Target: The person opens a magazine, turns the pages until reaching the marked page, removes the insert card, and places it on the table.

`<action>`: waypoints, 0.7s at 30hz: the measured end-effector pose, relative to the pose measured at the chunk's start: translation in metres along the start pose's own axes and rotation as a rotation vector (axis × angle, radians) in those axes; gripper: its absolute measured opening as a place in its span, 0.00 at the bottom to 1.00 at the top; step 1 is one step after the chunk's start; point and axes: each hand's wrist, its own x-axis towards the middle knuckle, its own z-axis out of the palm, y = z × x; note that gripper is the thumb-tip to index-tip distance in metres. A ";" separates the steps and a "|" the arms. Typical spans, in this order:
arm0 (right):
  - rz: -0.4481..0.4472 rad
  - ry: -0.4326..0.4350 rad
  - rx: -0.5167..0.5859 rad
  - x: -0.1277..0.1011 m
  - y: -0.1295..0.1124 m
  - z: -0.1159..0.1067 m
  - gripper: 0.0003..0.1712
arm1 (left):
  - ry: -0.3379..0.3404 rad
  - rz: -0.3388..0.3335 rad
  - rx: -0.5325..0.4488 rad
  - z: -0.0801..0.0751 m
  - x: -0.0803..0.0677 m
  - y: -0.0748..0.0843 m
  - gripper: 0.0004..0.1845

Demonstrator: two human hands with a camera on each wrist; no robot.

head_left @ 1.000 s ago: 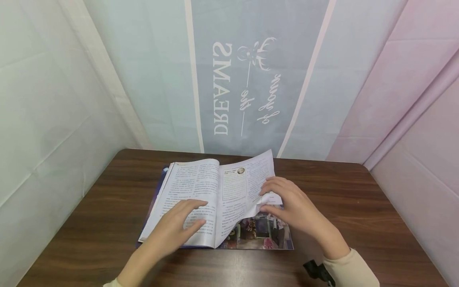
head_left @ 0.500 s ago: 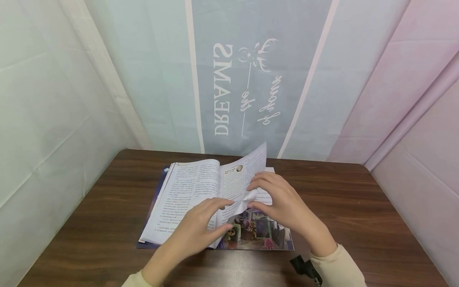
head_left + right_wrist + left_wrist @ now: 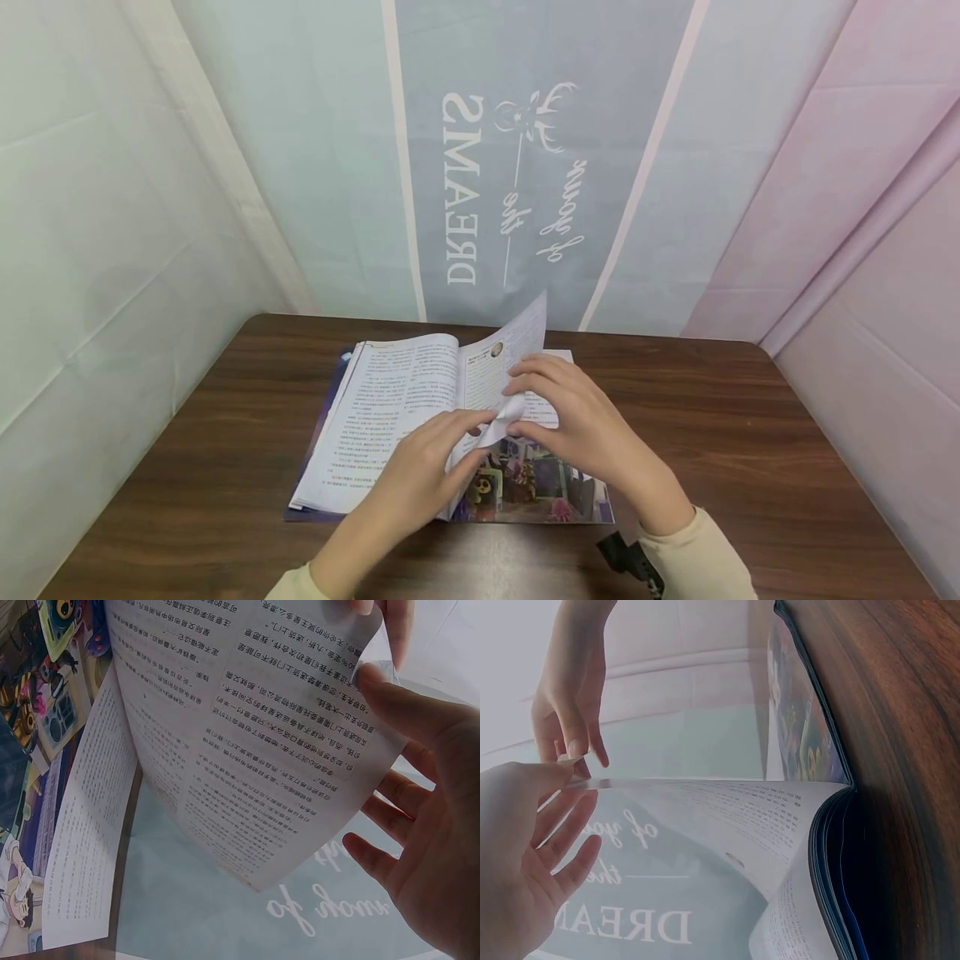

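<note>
Sleeves point(image 3: 697, 562) of cream cloth come in at the near edge of the head view, with a small black clip point(image 3: 626, 560) beside the right cuff. From them both hands reach over a dark wooden table point(image 3: 750, 450) to an open magazine point(image 3: 390, 408) that lies flat near the table's middle, its printed text pages fanned to the left and a colourful illustrated page point(image 3: 525, 492) exposed at the near right.

The left hand point(image 3: 427, 475) rests over the lower part of the text pages, and its thumb and forefinger pinch the free edge of a single lifted page point(image 3: 517, 350). The remaining fingers point(image 3: 570, 855) are loosely spread and slightly bent beneath the sheet, as the left wrist view shows. The right hand point(image 3: 577, 425) meets it from the other side: thumb and forefinger pinch the same edge just beside the left hand's fingertips, so the paper crumples a little between them. In the right wrist view the right hand's other fingers point(image 3: 382, 817) stand spread behind the sheet, apart from it.

The lifted page stands up from the spine, curved, leaning to the right, its top corner rising against the backdrop.

Behind the table hangs a pale blue, white and pink cloth backdrop point(image 3: 300, 167) with white lettering and an antler emblem point(image 3: 536, 117).
</note>
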 end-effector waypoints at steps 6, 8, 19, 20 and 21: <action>0.004 0.015 0.019 0.000 -0.001 -0.002 0.30 | 0.026 -0.020 0.048 -0.004 0.000 -0.002 0.27; 0.004 0.034 0.025 0.000 -0.001 -0.003 0.32 | 0.052 -0.024 0.067 -0.006 -0.001 -0.005 0.27; 0.022 0.021 -0.010 -0.014 0.009 0.001 0.27 | 0.107 -0.165 0.170 -0.016 -0.016 -0.025 0.32; 0.025 0.008 -0.016 -0.017 0.010 0.002 0.27 | 0.099 -0.187 0.177 -0.017 -0.018 -0.026 0.33; 0.032 -0.002 -0.018 -0.019 0.012 0.002 0.26 | 0.092 -0.212 0.185 -0.018 -0.021 -0.028 0.34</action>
